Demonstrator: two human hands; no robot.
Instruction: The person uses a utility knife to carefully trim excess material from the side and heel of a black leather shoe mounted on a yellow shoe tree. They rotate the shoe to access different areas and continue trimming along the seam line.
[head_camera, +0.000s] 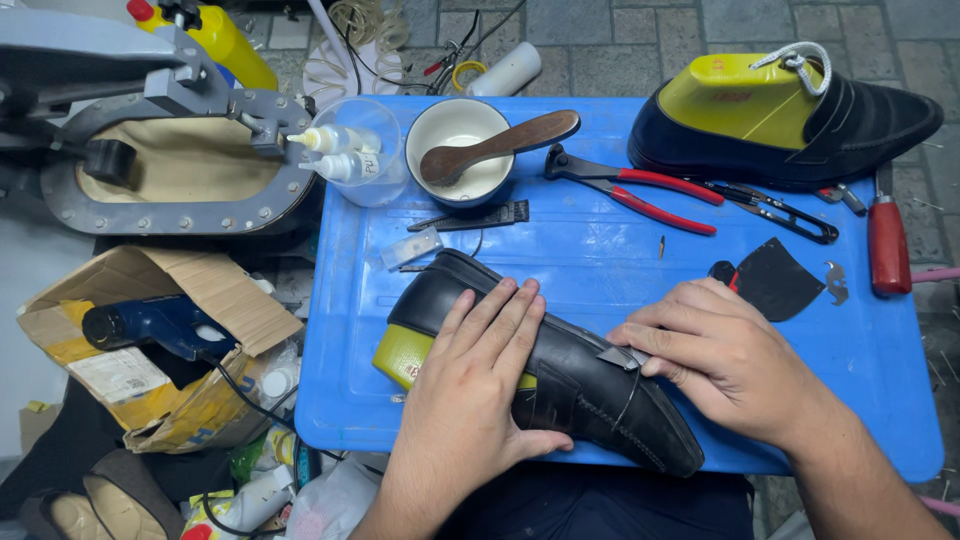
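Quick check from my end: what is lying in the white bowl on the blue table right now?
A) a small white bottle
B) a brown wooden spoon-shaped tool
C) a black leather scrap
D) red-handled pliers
B: the brown wooden spoon-shaped tool rests in the white bowl, its handle sticking out over the rim toward the red-handled pliers, which lie on the blue table.
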